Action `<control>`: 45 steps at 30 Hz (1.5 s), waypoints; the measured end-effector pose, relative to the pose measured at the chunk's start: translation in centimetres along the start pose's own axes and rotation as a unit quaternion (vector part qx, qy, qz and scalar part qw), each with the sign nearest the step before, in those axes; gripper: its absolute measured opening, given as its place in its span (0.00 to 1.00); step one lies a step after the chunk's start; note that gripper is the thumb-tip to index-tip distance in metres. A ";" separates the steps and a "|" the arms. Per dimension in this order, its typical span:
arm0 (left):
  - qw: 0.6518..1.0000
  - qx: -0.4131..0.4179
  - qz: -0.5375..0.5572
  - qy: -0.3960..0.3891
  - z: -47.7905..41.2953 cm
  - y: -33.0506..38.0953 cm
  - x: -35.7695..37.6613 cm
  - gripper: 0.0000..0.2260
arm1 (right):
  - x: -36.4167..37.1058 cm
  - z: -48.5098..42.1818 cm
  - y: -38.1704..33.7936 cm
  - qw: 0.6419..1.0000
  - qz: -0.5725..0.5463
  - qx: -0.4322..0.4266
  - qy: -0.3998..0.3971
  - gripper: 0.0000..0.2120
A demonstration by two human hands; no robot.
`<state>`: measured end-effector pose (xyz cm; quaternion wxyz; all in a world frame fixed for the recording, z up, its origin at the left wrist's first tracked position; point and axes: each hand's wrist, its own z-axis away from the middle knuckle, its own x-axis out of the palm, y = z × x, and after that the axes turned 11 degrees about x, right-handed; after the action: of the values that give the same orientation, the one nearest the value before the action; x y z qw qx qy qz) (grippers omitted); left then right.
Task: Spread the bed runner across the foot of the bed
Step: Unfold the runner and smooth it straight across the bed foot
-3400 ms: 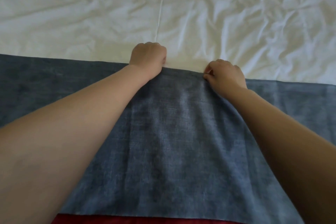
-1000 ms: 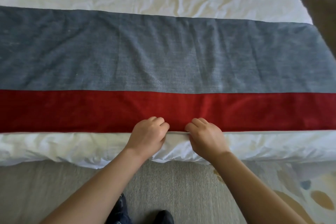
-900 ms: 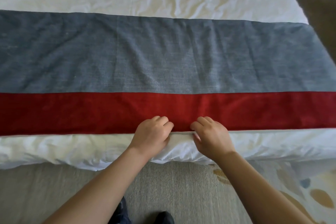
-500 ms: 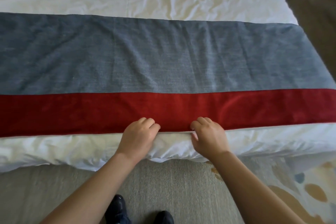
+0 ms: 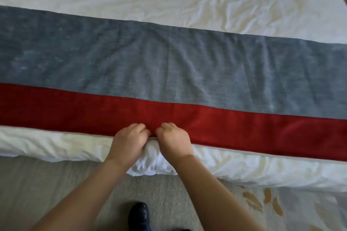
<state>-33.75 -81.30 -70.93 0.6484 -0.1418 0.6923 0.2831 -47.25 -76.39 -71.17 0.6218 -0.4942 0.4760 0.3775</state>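
Left hand (image 5: pixel 129 142) and right hand (image 5: pixel 173 140) close together, knuckles up, fingers curled down onto the near hem of the long cloth bed runner (image 5: pixel 169 73), grey-blue with a red band along the near side. Apparently pinching that hem, though thumbs hidden underneath. Lying flat across the foot of the bed, on the crumpled white duvet (image 5: pixel 253 170), slanted a little in view.

To finish well: draw the hem toward the bed edge evenly with both hands, then slide them apart along the red band to smooth the faint ripples in the grey cloth above. Check for an even white margin along the whole length.

Both ends of the bed runner cut off by the frame, so side overhang impossible to judge. Below, beige carpet (image 5: pixel 47 193) and a dark shoe (image 5: pixel 139 214), partly cropped. Dark shape at the top right corner too cut off to identify.
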 end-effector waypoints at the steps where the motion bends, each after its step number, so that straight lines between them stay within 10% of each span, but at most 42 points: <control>1: 1.000 0.000 0.007 -0.004 0.2 0.0 0.1 0.09 | 0.2 0.2 -0.1 1.000 0.004 -0.002 -0.001 0.16; 20: 0.999 -0.034 -0.012 -0.001 5.6 -7.7 -2.0 0.09 | 2.5 -1.1 -6.4 0.998 0.018 -0.050 0.021 0.16; 45: 0.988 0.146 0.001 -0.055 -4.2 6.4 2.1 0.08 | -1.8 6.1 10.7 0.999 0.011 0.043 0.025 0.13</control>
<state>-41.07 -78.22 -71.63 0.6991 -0.0290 0.6896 0.1867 -56.49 -68.06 -71.85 0.6265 -0.4707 0.5127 0.3508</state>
